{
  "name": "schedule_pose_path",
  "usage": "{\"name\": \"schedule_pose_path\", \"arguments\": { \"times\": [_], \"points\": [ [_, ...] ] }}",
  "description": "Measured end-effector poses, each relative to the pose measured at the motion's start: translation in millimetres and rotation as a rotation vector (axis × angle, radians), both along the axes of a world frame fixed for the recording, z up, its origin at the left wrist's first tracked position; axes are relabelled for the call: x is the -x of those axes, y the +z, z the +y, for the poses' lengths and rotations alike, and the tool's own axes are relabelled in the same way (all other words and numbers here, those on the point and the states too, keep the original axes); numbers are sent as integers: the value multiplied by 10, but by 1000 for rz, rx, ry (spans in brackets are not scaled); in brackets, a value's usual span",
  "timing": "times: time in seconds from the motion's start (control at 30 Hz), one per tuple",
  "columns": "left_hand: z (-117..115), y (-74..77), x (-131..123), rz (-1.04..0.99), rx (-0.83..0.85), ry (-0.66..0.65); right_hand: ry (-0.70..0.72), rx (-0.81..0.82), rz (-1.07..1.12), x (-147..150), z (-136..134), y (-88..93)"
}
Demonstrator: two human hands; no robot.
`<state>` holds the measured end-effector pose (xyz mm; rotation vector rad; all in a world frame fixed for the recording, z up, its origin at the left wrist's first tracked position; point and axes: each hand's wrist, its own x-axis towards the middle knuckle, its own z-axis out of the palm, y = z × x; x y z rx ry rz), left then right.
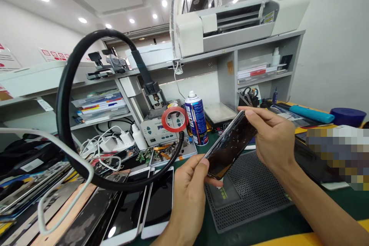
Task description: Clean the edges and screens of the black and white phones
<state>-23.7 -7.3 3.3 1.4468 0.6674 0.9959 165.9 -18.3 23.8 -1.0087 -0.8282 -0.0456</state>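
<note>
I hold a dark phone screen panel [230, 144] tilted in the air over a black perforated work mat [253, 192]. My left hand [188, 196] grips its lower near end, thumb on the glass. My right hand [272, 138] is closed on its upper far end, fingers wrapped round the edge. The glass looks dirty and speckled.
A thick black hose [63, 96] loops over the left of the bench from a hot-air station [157, 125]. Several phones and screens [135, 207] lie at the front left. A blue spray can [197, 117], red tape roll [174, 119] and shelves [253, 69] stand behind.
</note>
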Motion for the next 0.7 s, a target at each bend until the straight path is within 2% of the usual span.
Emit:
{"name": "schedule_pose_path", "arguments": {
  "times": [0.23,0.7],
  "points": [
    [27,-32,4,-9,-17,43,-132,-107,-135,111,-70,49],
    [47,-30,-4,-50,-29,60,-194,-110,-139,153,-110,79]
  ]
}}
